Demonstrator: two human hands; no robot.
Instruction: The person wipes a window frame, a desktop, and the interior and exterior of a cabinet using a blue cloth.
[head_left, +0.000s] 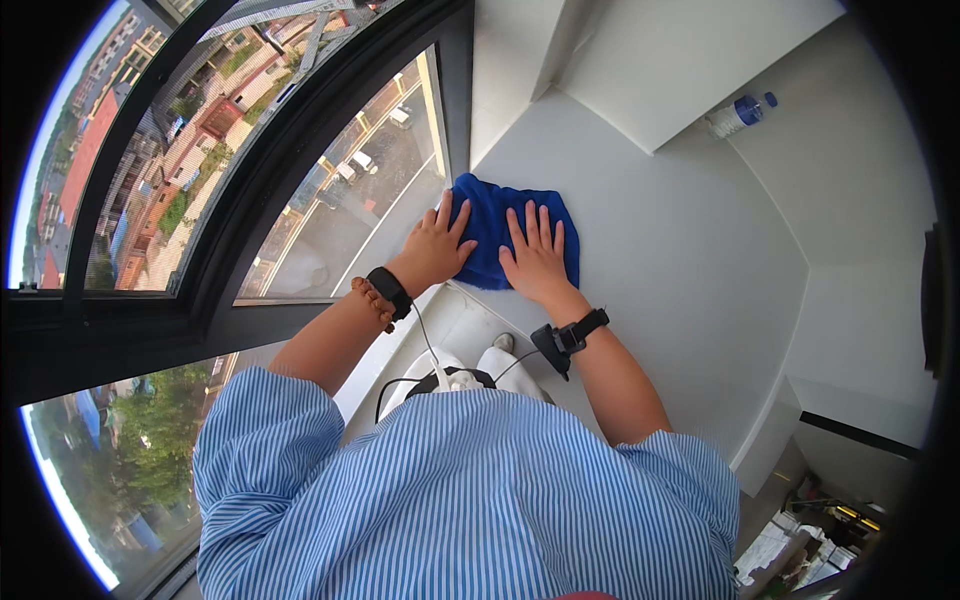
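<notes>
A blue cloth (486, 217) lies spread on a light grey countertop (675, 247), against the window side and partly over the counter's front edge. My left hand (436, 246) rests on the cloth's left part with its fingers spread. On the right part, my right hand (537, 259) presses flat, palm down, fingers apart. Neither hand grasps the fabric; both lie on top of it. The cloth has soft folds near the left hand, and what lies beneath it is hidden.
A dark-framed window (307, 120) runs along my left, with buildings and parked vehicles far below. A plastic bottle (739, 116) with a blue cap stands at the far right of the counter. White panels (660, 60) border the back. Cables (427, 330) run from both wrists.
</notes>
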